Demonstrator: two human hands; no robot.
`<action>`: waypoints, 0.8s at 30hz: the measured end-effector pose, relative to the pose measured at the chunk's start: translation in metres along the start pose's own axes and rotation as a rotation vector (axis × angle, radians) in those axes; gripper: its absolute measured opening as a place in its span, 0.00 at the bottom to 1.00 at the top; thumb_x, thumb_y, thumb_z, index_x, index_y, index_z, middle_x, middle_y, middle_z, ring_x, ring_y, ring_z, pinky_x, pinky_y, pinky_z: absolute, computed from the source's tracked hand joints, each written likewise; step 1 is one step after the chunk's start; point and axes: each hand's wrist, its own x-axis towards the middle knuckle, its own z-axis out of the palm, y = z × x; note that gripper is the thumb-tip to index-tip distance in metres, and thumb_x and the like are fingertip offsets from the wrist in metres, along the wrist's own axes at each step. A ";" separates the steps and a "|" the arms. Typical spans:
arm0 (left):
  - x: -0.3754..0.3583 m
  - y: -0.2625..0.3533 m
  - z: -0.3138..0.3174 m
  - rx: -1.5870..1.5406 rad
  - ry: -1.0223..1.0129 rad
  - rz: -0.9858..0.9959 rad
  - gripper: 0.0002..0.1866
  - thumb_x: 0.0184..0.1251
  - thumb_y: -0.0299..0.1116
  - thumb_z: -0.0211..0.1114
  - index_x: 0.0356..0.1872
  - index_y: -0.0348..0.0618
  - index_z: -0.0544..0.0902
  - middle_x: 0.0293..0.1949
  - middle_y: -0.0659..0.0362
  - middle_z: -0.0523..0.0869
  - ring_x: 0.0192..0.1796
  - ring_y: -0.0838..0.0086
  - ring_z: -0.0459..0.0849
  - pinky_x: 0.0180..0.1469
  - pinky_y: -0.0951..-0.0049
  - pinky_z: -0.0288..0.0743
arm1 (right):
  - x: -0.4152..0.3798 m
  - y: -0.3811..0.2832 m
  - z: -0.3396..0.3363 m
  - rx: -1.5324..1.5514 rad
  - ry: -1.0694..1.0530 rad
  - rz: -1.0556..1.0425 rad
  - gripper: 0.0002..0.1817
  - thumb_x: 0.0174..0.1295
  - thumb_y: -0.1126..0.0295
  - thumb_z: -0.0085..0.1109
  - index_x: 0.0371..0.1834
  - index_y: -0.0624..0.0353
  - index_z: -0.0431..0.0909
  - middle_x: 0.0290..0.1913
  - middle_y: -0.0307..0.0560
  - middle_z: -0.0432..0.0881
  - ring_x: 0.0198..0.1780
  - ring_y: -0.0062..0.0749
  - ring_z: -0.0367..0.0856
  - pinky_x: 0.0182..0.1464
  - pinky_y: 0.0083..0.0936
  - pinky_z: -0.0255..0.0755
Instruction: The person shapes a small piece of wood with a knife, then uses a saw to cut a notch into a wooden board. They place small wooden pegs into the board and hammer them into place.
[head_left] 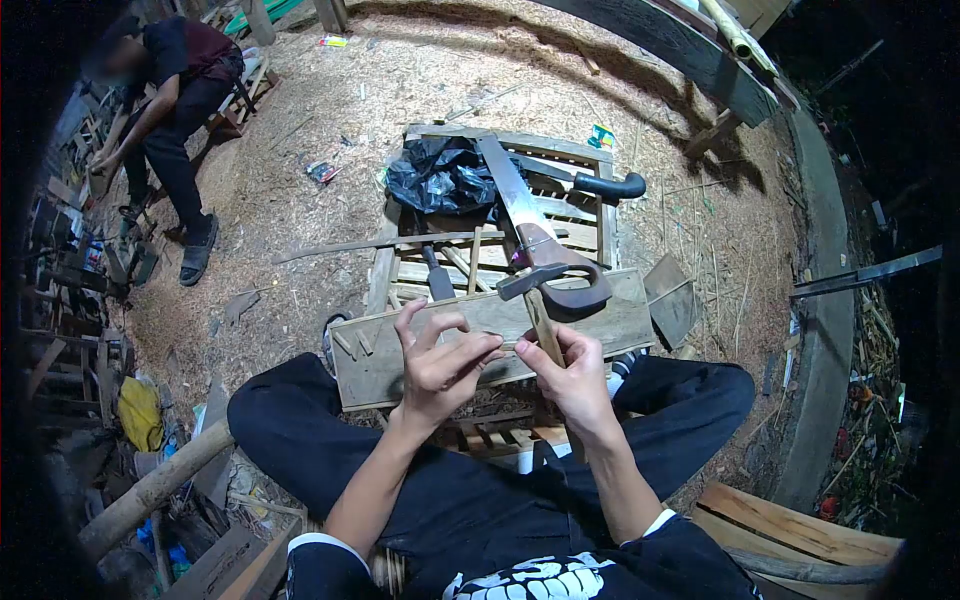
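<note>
My right hand [573, 378] is closed around the wooden handle of a hammer [541, 322], its dark head pointing away from me. My left hand [440, 358] pinches with thumb and forefinger, the other fingers raised. Between the two hands' fingertips is a thin little piece, too small to make out. Both hands are over a wooden plank [625, 312] lying across my lap front. Small wooden pegs [364, 342] rest on its left end. Just beyond the hammer head lies a handsaw [520, 200] with a brown wooden handle.
A slatted wooden crate [384, 270] supports a black plastic bag [440, 178], a tool with a curved black handle [608, 186] and a dark flat-bladed tool [438, 276]. Another person [175, 110] sits bent over at the far left. Wood shavings cover the ground.
</note>
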 end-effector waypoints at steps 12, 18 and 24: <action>-0.001 0.003 -0.002 0.008 0.037 -0.020 0.13 0.55 0.34 0.84 0.43 0.53 0.95 0.37 0.70 0.95 0.48 0.72 0.86 0.80 0.47 0.56 | 0.002 -0.004 -0.001 -0.026 -0.029 0.075 0.12 0.72 0.68 0.74 0.48 0.67 0.88 0.40 0.37 0.89 0.40 0.15 0.81 0.44 0.18 0.75; -0.006 -0.001 -0.009 -0.010 0.051 -0.059 0.12 0.56 0.32 0.84 0.42 0.53 0.94 0.39 0.70 0.96 0.46 0.73 0.86 0.76 0.52 0.59 | 0.006 0.002 0.009 -0.035 -0.035 0.062 0.13 0.73 0.67 0.73 0.50 0.67 0.88 0.41 0.36 0.89 0.41 0.15 0.81 0.45 0.18 0.75; -0.009 -0.012 -0.026 0.084 0.084 -0.141 0.10 0.55 0.29 0.82 0.39 0.53 0.93 0.41 0.69 0.96 0.48 0.72 0.87 0.76 0.52 0.60 | 0.021 0.015 0.025 -0.081 -0.036 -0.024 0.12 0.74 0.64 0.73 0.51 0.61 0.86 0.26 0.23 0.75 0.23 0.06 0.64 0.22 0.15 0.54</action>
